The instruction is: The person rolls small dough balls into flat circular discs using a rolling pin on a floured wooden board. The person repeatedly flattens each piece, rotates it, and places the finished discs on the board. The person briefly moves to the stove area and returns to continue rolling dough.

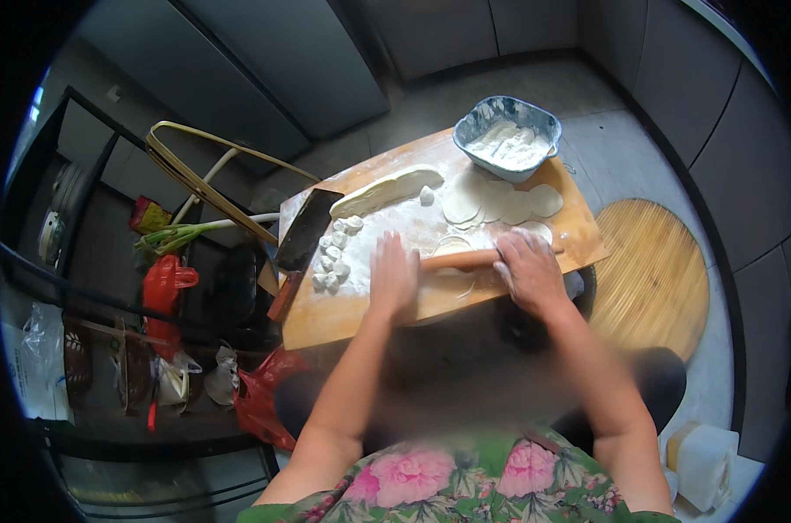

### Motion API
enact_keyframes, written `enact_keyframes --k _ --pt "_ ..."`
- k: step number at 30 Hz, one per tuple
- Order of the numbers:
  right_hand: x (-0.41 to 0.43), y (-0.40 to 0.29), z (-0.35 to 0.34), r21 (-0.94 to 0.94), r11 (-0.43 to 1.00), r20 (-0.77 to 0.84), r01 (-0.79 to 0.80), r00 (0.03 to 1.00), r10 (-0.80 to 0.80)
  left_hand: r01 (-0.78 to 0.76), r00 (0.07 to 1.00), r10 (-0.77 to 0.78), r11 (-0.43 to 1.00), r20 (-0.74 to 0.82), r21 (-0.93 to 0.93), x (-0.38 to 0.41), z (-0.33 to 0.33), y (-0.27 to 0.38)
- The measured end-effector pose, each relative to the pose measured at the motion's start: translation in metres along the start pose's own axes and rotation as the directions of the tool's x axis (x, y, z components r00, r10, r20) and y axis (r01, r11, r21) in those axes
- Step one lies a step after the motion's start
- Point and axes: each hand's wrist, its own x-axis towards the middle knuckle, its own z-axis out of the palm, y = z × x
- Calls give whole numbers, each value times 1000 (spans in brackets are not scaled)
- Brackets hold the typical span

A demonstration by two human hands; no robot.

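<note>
A wooden rolling pin [462, 260] lies across the near side of the floured board [330, 320]. My left hand [394, 274], slightly blurred, presses on its left end with fingers stretched forward. At the other end, my right hand [531, 267] is over the pin, whose tip shows past it. Part of a flat dough round [453, 246] shows beneath the pin. Overlapping rolled dough rounds [493, 201] lie beyond my right hand. Several small dough pieces [333, 255] sit left of my left hand. A long dough roll [389, 188] and one cut piece [427, 195] are farther back.
A cleaver [309, 229] lies along the board's left edge, its handle toward me. A bowl of flour [510, 144] stands at the far right corner. A round slatted wooden lid [650, 274] is at right. Leeks [199, 229] and a red bag [163, 287] are at left.
</note>
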Motion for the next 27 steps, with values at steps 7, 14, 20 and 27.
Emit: enact_keyframes --k 7,14,20,27 --pt "28 13 -4 -111 994 127 7 992 7 -29 980 27 1000 -195 -7 54 -3 9" --pt "-3 0 -26 -68 996 72 63 996 -58 -469 883 460 867 -91 -170 5 -9 33" --pt "10 -11 -26 -196 966 -105 166 976 -189 -541 824 510 838 -246 -73 -11 -31 49" --pt "32 5 -45 -255 967 -258 24 962 -92 -493 841 475 870 -257 -5 -12 -24 47"
